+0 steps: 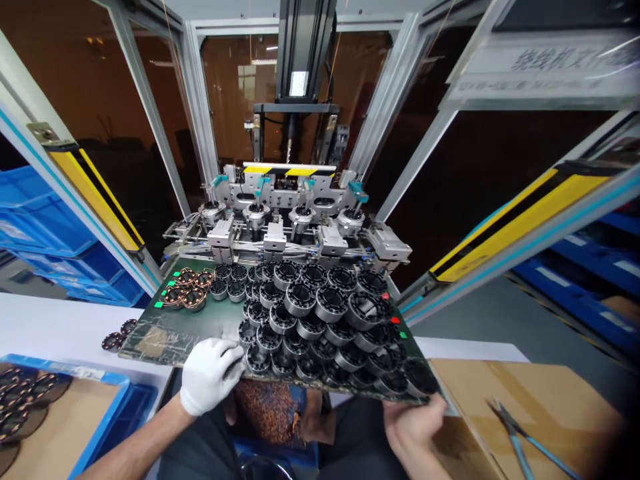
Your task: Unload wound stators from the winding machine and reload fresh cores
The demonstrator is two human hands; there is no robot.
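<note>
A green work board [210, 327] carries stacked rows of black-and-silver ring-shaped motor stator cores [301, 295]. My left hand [211, 373], in a white glove, is at the board's front edge, beside the nearest stacks. Its fingers are curled together, and whatever lies under the fingertips is hidden. Bare, my right hand [415, 423] is closed around the board's front right corner, below the last stack, with its fingers partly out of sight. At the board's far left sit several copper-wound stators [193, 293], next to smaller unwound cores [227, 283].
Behind the board stands a winding machine [300, 220] with a row of fixtures. Yellow light bars [95, 193] flank it. Left is a blue tray [107, 387] of wound stators; right, pliers [513, 430] lie on a cardboard box [545, 393]. Copper-coloured scraps [270, 410] fill a bin below.
</note>
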